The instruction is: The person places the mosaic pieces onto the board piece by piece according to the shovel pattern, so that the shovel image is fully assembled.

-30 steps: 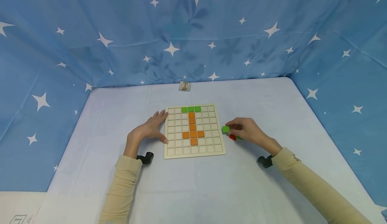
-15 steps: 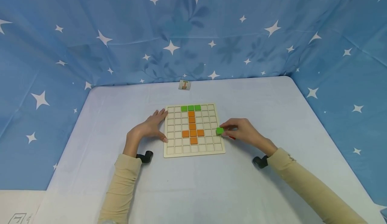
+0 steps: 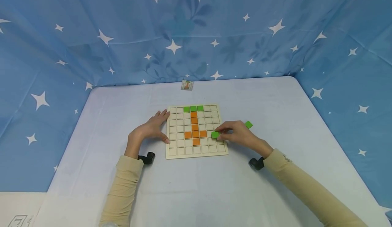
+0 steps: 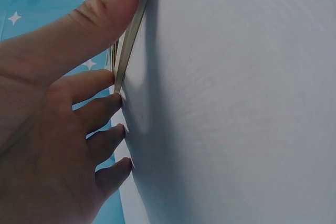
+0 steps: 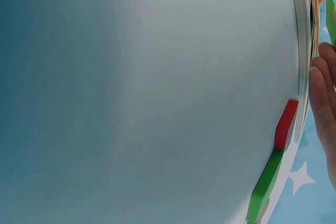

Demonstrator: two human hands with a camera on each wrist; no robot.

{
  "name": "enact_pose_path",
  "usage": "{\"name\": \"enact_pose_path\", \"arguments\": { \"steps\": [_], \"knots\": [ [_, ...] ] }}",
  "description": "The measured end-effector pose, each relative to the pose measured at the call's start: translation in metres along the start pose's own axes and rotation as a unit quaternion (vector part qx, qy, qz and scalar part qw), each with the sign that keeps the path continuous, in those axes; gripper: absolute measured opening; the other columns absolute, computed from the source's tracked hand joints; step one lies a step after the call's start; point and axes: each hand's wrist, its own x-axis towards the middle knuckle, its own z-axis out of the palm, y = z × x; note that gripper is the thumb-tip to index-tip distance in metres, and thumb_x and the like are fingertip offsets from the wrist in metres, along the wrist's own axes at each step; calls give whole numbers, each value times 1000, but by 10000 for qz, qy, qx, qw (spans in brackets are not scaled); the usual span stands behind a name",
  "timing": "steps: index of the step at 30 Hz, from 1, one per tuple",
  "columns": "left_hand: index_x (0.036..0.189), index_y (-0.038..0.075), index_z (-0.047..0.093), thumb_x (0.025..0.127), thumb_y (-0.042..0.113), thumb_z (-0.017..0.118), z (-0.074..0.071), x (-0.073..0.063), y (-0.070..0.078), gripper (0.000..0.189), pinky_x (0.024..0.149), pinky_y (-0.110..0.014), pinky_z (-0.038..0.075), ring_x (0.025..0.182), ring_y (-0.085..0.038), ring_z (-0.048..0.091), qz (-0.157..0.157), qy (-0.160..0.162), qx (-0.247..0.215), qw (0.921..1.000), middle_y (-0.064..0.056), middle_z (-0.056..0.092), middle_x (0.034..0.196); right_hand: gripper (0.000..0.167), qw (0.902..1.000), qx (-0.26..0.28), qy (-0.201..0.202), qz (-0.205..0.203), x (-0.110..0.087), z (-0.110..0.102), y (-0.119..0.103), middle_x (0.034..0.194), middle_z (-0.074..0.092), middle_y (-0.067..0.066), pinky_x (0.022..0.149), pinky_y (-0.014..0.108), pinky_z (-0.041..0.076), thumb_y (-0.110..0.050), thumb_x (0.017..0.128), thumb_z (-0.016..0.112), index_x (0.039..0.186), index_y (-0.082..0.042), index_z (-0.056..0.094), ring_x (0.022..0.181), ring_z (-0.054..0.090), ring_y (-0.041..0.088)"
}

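Observation:
A pale square grid board (image 3: pixel 180 151) lies mid-table. Its top row bears three green tiles (image 3: pixel 193 109), and several orange tiles (image 3: pixel 195 127) form a cross-like column below them. My left hand (image 3: pixel 153 127) rests at the board's left side, thumb and fingers spread along the edge; the left wrist view shows the thumb (image 4: pixel 107 11) on that edge. Between thumb and fingertips, my right hand (image 3: pixel 237 132) pinches a green tile (image 3: pixel 215 134) over the board's right part. Beyond that hand lies a loose green tile (image 3: pixel 248 125), partly covered by it.
In the right wrist view, a red tile (image 5: pixel 286 124) and a green tile (image 5: pixel 265 187) lie on the table beside the board. A small patterned card (image 3: pixel 187 85) lies near the back edge of the white table (image 3: pixel 202 193). A blue star-print curtain (image 3: pixel 128 57) stands behind.
My right hand has carried the green tile leftward from beside the board to over its right columns, uncovering a loose green tile behind it. The left hand stays at the board's edge.

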Motion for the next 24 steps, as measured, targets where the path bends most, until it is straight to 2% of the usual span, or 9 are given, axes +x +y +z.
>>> {"name": "enact_pose_path", "arguments": {
  "steps": [7,11,19,24],
  "knots": [
    [166,6,12,74,29,94,0,2,-1,125,129,-61,2,160,-38,-8,1,-18,27,10000,-14,-2,174,29,9996,1,-245,-155,6,7,-7,107,77,-3,86,31,59,-18,86,85,113,-12,80,94,68,13],
    [166,7,12,74,29,94,0,3,-1,125,129,-61,2,160,-37,-8,-5,-17,10,10000,-13,-2,174,28,9992,-105,-343,-193,9,10,-11,105,77,-5,83,29,57,-20,86,85,113,-13,80,92,65,11],
    [166,6,13,74,28,94,1,2,-1,124,129,-60,2,160,-38,-7,-25,3,-12,10000,-14,-1,174,31,9982,-207,-450,-344,13,14,-18,105,77,0,78,26,55,-22,84,86,112,-10,80,86,62,12],
    [166,5,13,74,28,94,1,2,-1,124,129,-61,3,160,-38,-7,-31,30,9,10000,-14,0,174,29,9968,-208,-625,-446,17,17,-19,106,76,0,85,28,58,-22,86,85,112,-9,79,92,66,13]
  ]
}}
